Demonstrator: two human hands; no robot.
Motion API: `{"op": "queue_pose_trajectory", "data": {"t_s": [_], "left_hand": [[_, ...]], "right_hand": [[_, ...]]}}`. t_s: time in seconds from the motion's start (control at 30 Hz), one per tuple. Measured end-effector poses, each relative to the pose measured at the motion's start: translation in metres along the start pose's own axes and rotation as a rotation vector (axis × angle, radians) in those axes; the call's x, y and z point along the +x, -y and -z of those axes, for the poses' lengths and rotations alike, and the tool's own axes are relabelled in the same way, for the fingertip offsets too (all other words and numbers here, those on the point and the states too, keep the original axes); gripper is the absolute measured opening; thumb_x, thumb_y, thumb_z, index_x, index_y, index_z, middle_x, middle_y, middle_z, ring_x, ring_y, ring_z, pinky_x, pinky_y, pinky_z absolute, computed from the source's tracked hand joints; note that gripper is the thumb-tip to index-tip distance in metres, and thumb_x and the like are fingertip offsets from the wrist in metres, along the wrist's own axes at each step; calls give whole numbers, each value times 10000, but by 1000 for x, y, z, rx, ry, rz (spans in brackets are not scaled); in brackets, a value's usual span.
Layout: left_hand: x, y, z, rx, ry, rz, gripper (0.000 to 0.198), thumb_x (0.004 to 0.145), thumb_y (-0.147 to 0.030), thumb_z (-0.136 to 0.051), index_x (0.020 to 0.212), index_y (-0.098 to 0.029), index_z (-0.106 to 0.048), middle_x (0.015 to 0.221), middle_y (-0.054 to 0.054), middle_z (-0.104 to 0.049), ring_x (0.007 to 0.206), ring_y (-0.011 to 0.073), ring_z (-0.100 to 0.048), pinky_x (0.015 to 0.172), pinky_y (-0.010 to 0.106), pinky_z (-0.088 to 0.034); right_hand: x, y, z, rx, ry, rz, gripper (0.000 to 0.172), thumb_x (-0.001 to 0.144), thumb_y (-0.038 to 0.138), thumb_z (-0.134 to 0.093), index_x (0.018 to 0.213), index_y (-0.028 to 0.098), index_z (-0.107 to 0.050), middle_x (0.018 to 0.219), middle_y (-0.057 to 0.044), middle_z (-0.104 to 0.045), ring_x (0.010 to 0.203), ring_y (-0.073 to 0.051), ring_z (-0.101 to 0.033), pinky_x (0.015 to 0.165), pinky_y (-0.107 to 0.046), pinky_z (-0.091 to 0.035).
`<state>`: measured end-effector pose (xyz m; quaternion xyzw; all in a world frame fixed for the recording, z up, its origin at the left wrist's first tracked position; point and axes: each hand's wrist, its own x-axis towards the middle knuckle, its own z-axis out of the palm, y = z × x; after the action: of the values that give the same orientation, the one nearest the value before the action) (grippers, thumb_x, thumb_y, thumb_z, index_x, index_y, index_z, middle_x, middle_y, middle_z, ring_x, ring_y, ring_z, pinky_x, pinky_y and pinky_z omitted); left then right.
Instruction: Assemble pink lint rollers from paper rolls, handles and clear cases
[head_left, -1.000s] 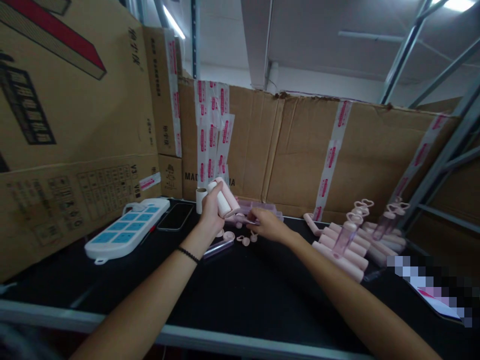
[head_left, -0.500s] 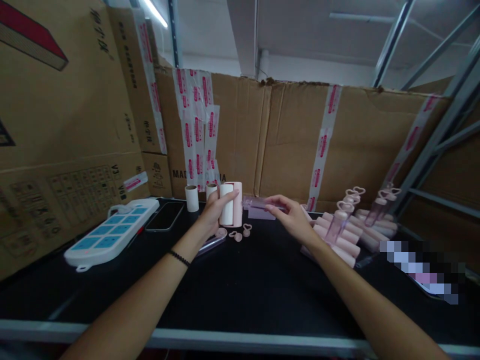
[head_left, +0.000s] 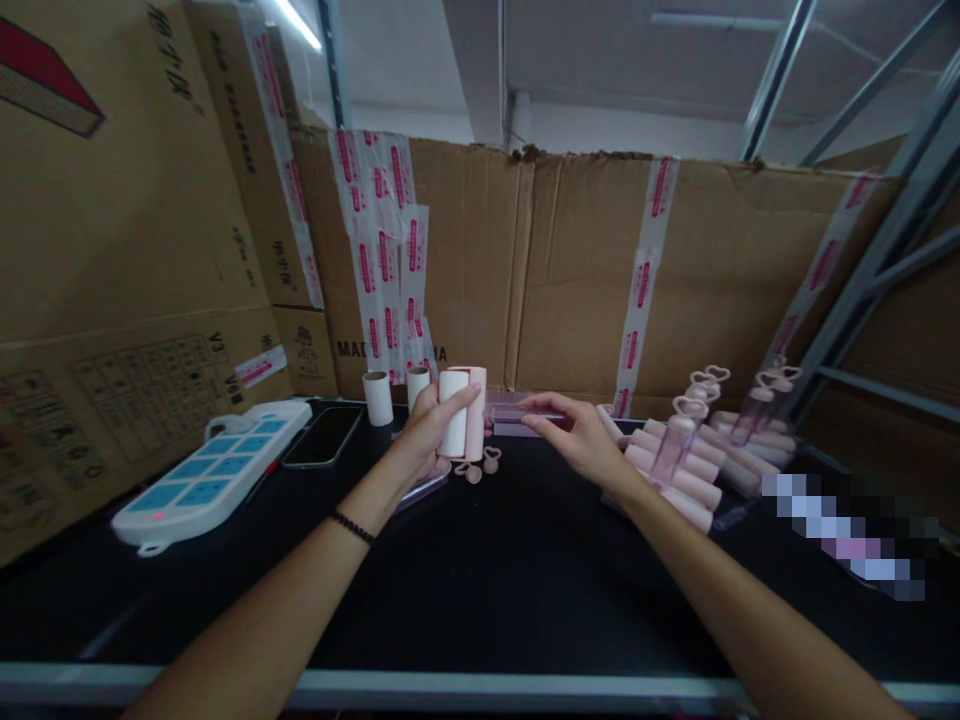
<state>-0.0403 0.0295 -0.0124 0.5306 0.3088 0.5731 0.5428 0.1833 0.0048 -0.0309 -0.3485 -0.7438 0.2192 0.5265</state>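
My left hand [head_left: 426, 432] is wrapped round a white roll [head_left: 454, 420] and a pink tube-like case [head_left: 476, 415], held upright side by side. Just to the right, my right hand [head_left: 574, 430] has its thumb and fingers at a clear purplish piece [head_left: 517, 415] lying near the back wall; its fingertips look pinched on the edge. Small pink heart-ring parts [head_left: 472, 472] lie on the black table below the left hand. Beside them, partly under my left wrist, is a clear long piece [head_left: 421, 492].
White rolls [head_left: 379, 398] stand at the back left, near a phone [head_left: 324, 437] and a white power strip [head_left: 214, 475]. Several pink cylinders [head_left: 686, 475] are piled at right, with clear heart-topped tubes [head_left: 673, 452] on them. A cardboard wall [head_left: 577, 280] stands behind.
The view has shifted slightly. My right hand has moved a little left along the purplish piece. My left hand keeps hold of the white roll and pink case.
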Motion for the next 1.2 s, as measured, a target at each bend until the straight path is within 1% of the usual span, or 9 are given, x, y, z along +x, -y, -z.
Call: {"op": "queue_pose_trajectory", "data": {"t_s": [0.3,0.47,0.57,0.7,0.83,0.93,1.03,1.13,1.2], "left_hand": [[-8,1,-10,-18,9,24,425,757,-377,-852,1049,-179,-615,698,88,-711,514,258,-705,432,340,-595],[-11,-2,-14,-44,-15,19,450,733,-336,-869,1066,-174,-613,691,69,-700,468,247,-688,388,305,-564],[-12,-2,-17,-25,-38,-23,448,727,-349,-868,1053,-170,-618,685,66,-696,446,231,-669,380,290,-549],[-13,-1,-18,-17,-30,-48,434,748,-396,-851,1044,-177,-621,687,75,-696,486,237,-680,383,275,-532],[-13,-9,-15,-74,26,19,466,694,-325,-892,1067,-187,-649,743,67,-699,490,192,-658,356,200,-446],[-12,-19,-8,15,175,15,433,619,-258,-919,977,-168,-693,848,83,-714,622,193,-700,434,202,-516],[-10,-20,-1,209,354,36,387,643,-305,-897,954,-161,-718,883,111,-727,718,240,-730,490,254,-572],[-9,-11,0,385,408,59,406,674,-355,-880,1004,-163,-744,795,95,-715,539,195,-668,395,231,-490],[-9,-4,-1,447,430,33,378,662,-355,-892,955,-154,-762,821,102,-720,523,174,-655,391,214,-473]], "right_hand": [[-2,6,-8,35,-36,-24,261,901,420,-685,1024,199,-752,1066,-73,-782,976,-231,-726,870,-345,-559],[-1,9,-6,59,-44,-72,279,877,455,-702,963,194,-750,914,-51,-774,846,-208,-720,794,-328,-557],[1,10,-5,91,-18,-110,314,871,485,-705,943,182,-744,781,-27,-728,710,-168,-667,674,-285,-515],[4,14,-2,193,-25,-202,352,832,514,-747,919,174,-726,678,4,-655,522,-105,-510,500,-241,-371],[13,20,7,304,-158,-233,373,759,515,-818,875,193,-669,636,28,-614,510,-101,-478,476,-234,-330],[26,26,16,317,-209,-172,370,752,510,-820,820,204,-624,649,39,-573,552,-100,-476,501,-230,-339],[38,34,16,262,-114,-180,380,753,520,-809,793,205,-600,672,40,-564,557,-96,-462,515,-233,-346],[49,41,8,165,42,-140,387,760,528,-798,752,199,-595,665,42,-558,573,-97,-477,544,-239,-376],[57,42,1,111,139,-91,384,791,545,-765,751,194,-613,670,33,-571,592,-104,-504,559,-241,-397]]}}
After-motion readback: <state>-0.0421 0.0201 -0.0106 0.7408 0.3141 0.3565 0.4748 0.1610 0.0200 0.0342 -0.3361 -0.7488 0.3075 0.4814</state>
